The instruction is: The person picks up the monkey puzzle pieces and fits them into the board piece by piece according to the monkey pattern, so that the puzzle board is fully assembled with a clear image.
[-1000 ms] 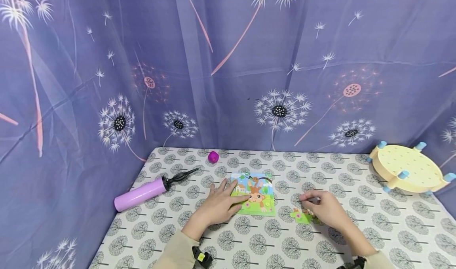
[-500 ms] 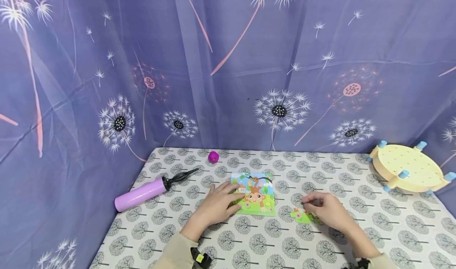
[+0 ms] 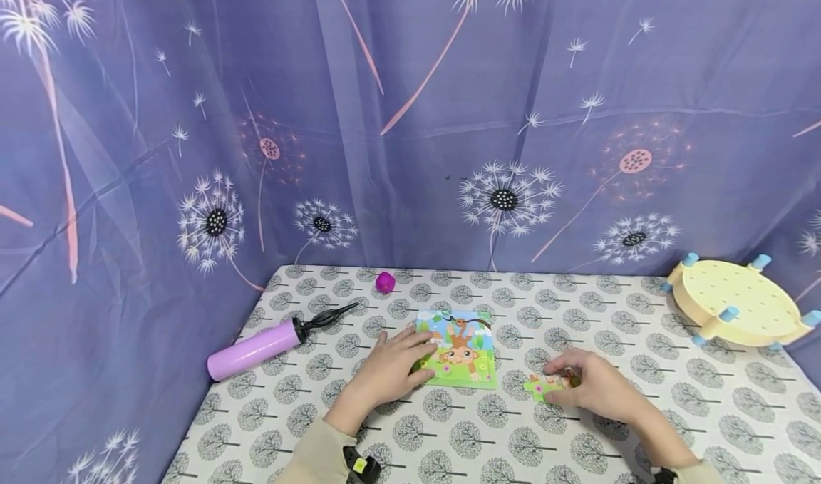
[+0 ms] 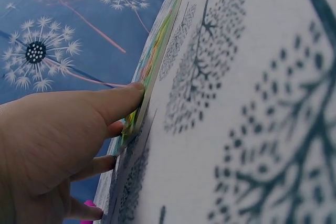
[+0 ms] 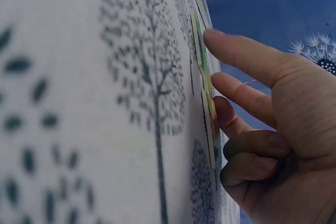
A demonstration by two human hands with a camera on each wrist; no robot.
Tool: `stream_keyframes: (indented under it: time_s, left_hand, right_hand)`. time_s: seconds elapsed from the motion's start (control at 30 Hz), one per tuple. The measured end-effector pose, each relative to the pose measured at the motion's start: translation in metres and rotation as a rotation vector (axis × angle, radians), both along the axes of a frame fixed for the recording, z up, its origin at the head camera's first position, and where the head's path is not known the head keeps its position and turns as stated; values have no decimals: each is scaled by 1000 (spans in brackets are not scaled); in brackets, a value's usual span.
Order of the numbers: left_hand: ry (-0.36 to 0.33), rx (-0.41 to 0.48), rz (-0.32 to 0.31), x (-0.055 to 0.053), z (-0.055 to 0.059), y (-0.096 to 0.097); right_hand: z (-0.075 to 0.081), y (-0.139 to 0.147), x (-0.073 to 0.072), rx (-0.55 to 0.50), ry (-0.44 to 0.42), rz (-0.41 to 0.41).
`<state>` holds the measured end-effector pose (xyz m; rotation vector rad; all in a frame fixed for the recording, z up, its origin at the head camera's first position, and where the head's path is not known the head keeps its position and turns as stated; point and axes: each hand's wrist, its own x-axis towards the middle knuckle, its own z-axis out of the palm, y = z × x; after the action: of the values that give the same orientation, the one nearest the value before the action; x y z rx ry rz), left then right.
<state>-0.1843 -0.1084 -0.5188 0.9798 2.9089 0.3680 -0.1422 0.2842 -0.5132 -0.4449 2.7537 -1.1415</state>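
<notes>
A square jigsaw puzzle (image 3: 471, 377) with a cartoon monkey lies mid-table, picture up. My left hand (image 3: 391, 368) rests at its left side, fingers spread over the edge. From the left wrist view, the thumb (image 4: 123, 99) touches the side of the puzzle (image 4: 152, 69). Several loose puzzle pieces (image 3: 537, 387), green and flowery, lie right of the puzzle. Over them is my right hand (image 3: 599, 385), thumb and forefinger apart. In the right wrist view, the thumb and two fingertips touch the pieces (image 5: 198, 43), while the other fingers curl inward. The palm hides part of the pieces.
A purple hand pump (image 3: 253, 350) with a black nozzle lies at the left. At the back sits a small magenta object (image 3: 385, 282). A pale yellow round toy stand (image 3: 734, 302) with blue-tipped legs occupies the back right. Behind the table hangs a purple curtain (image 3: 410, 184).
The right hand has shifted slightly right and its thumb and forefinger have spread apart over the loose pieces. The left hand's fingers have drawn back from the monkey's face toward the puzzle's left edge.
</notes>
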Motion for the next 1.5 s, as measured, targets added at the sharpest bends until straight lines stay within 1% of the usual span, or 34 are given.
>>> stream_keyframes:
  time_s: [0.13, 0.2, 0.33, 0.47, 0.63, 0.8, 0.9, 1.03, 1.13, 1.33, 1.4, 1.5]
  left_hand:
    - [-15, 10, 0, -1, 2, -1]
    - [-20, 19, 0, -1, 2, -2]
    - [-13, 33, -7, 0, 3, -4]
    - [-1, 14, -8, -1, 2, -3]
    - [-1, -12, 23, -7, -2, 2]
    - [-19, -6, 55, -13, -4, 11]
    - [-27, -9, 54, -15, -3, 12]
    - [-37, -11, 36, -16, -1, 8]
    - [-50, -5, 29, -17, -1, 5]
    - [-64, -18, 35, -19, -3, 2]
    - [-63, -27, 39, -20, -4, 1]
    - [-69, -37, 51, -21, -4, 1]
  right_hand:
    - [-1, 2, -1, 9, -2, 65]
    - [-1, 2, -1, 4, -5, 83]
    - [-2, 1, -1, 0, -16, 94]
    - [-2, 1, -2, -16, -27, 95]
    - [-2, 3, -2, -46, -34, 116]
    - [-2, 4, -1, -88, -36, 139]
    - [-3, 4, 0, -90, -22, 120]
    - [-2, 3, 1, -93, -30, 87]
    - [-2, 3, 2, -113, -36, 97]
    - [-1, 4, 2, -111, 2, 103]
    - [-1, 2, 1, -111, 10, 86]
    - [-1, -2, -1, -148, 1, 59]
